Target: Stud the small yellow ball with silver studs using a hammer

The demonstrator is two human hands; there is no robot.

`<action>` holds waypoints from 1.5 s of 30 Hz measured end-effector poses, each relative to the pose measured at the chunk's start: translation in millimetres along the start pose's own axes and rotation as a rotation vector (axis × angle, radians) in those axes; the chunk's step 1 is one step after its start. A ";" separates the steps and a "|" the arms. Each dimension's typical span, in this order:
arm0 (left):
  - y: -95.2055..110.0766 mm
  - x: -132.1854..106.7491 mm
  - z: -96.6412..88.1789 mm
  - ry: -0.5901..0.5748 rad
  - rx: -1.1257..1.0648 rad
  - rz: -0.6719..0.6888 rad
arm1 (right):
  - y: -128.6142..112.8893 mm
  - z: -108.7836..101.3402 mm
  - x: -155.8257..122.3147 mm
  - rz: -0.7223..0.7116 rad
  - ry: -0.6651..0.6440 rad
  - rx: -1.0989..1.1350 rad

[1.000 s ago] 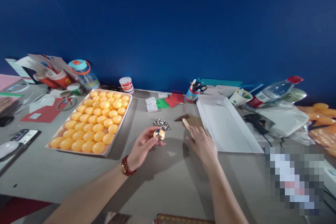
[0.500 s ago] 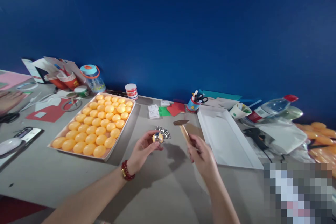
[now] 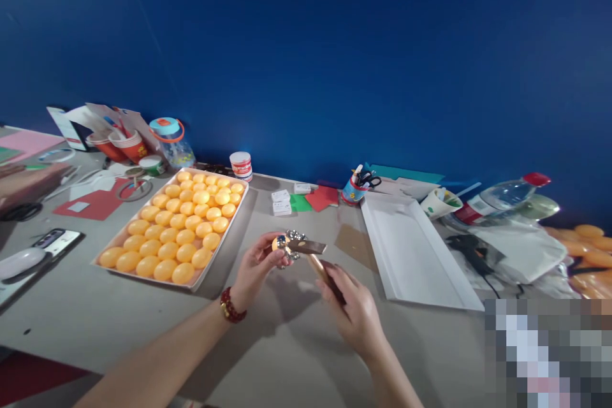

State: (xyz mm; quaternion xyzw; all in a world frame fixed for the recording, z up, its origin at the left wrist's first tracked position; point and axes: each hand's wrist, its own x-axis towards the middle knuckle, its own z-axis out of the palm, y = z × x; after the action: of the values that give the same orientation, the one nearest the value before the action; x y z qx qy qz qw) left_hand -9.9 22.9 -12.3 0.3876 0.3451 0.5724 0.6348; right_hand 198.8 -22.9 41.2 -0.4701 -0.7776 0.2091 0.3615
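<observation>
My left hand [image 3: 258, 268] is closed around a small orange ball [image 3: 276, 245] that looks like a ping-pong ball, with shiny silver metal on the side turned to the right. A hammer [image 3: 313, 247] with a dark metal head and wooden handle is gripped in my right hand [image 3: 356, 309]. Its head reaches left, up against or just in front of the ball's silver side; contact is hard to make out. Small silver metal pieces [image 3: 297, 235] show right behind the ball and hammer head, partly covered by them.
To the left lies a shallow tray [image 3: 197, 283] full of similar orange balls. A white tray [image 3: 430, 261] is on the right. Small white boxes [image 3: 282, 208], a pen cup [image 3: 354, 191] and a plastic bottle [image 3: 500, 196] stand towards the back. Another person's hand [image 3: 33, 182] shows far left.
My right hand has brought the hammer left and down, from apart to right at the ball. The ball has turned so its silver side faces right. My left hand has shifted slightly.
</observation>
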 end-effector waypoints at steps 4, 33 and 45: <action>1.5 -0.2 0.7 0.009 0.013 -0.006 | 1.8 3.9 0.3 0.030 -0.036 -0.031; 6.7 -1.0 5.7 0.024 -0.029 -0.023 | 1.5 2.5 0.2 0.022 -0.018 -0.048; 8.3 -0.9 5.4 0.016 -0.026 -0.029 | -2.2 1.3 1.3 0.043 -0.016 -0.035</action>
State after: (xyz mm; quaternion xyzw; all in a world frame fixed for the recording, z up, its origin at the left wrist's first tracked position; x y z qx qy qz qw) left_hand -9.1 21.9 -2.4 0.3696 0.3483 0.5706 0.6454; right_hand 196.1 -22.8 42.3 -0.4913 -0.7737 0.2069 0.3424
